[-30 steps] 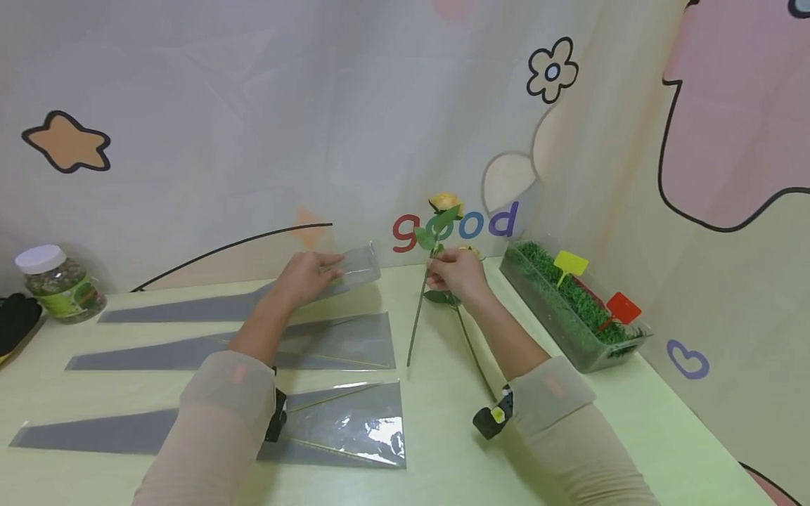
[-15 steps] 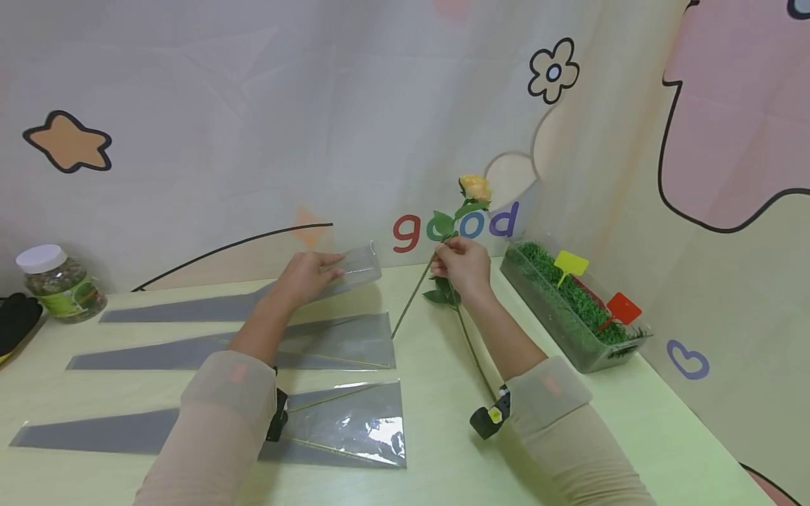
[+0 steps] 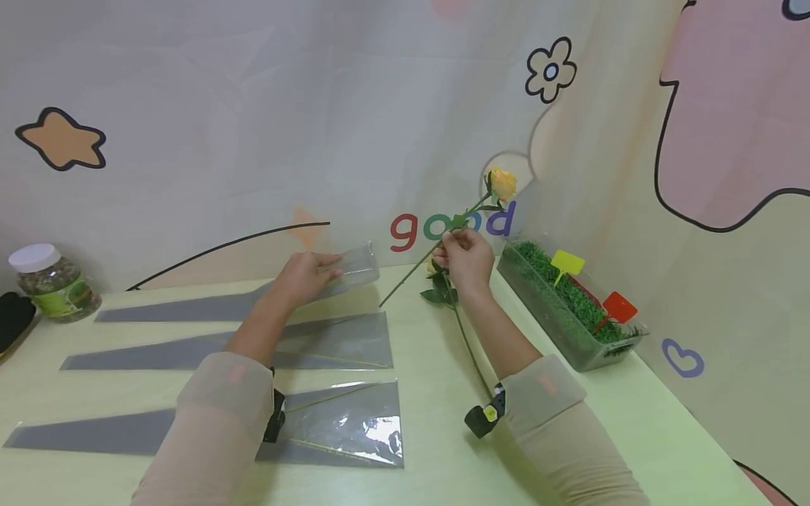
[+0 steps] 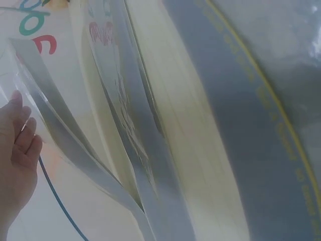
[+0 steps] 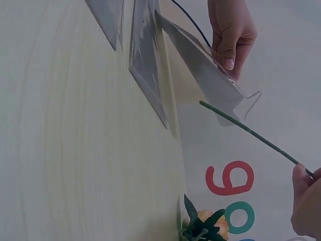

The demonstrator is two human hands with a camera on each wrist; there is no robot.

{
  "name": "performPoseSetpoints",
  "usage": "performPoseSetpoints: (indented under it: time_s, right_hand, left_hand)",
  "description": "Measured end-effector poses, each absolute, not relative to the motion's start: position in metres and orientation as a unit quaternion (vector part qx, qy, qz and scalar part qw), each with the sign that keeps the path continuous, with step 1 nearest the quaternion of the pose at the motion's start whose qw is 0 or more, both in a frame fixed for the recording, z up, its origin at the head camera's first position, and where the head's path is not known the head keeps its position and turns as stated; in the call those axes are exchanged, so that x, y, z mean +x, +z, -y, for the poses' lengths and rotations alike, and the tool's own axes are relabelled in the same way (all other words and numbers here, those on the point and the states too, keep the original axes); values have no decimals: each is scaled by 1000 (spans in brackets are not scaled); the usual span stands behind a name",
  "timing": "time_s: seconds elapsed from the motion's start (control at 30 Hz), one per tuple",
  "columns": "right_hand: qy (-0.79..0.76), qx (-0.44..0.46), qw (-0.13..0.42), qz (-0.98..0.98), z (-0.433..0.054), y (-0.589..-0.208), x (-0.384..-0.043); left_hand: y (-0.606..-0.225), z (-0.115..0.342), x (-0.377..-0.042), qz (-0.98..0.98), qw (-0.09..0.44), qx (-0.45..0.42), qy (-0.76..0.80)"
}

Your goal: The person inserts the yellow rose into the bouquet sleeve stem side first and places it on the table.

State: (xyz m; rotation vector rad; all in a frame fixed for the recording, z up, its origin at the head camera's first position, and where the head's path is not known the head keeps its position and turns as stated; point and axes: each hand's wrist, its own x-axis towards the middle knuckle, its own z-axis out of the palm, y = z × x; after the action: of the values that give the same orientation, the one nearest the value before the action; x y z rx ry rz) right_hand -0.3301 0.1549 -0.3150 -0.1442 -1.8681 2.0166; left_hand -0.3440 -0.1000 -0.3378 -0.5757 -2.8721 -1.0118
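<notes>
My left hand (image 3: 302, 280) pinches the mouth of the rearmost flower sleeve (image 3: 362, 267), clear in front and grey behind. In the left wrist view that sleeve (image 4: 70, 145) is lifted at its wide end, its layers parted. My right hand (image 3: 467, 263) pinches the stem of an artificial yellow rose (image 3: 503, 184) just below its leaves. The bloom points up and right; the bare stem slants down and left. In the right wrist view the stem (image 5: 251, 133) has its tip close to the sleeve's mouth. Under the right forearm a second yellow rose (image 3: 438, 295) lies on the table.
Two more flat sleeves, a middle one (image 3: 354, 337) and a front one (image 3: 373, 414), lie on the table (image 3: 436, 436). At the right stands a clear planter of artificial grass (image 3: 576, 302) with tags. A white-lidded jar (image 3: 57, 284) and a black object (image 3: 14, 320) sit at left.
The held rose has tilted, its bloom swinging right and its stem tip rising leftward to the rear sleeve's mouth. The left hand has stayed in place.
</notes>
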Motion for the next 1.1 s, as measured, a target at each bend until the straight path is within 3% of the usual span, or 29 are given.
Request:
performPoseSetpoints:
  time_s: [1.1]
  right_hand:
    - [748, -63, 305, 587, -157, -305, -328]
  left_hand:
    - [-334, 99, -343, 919, 32, -197, -340]
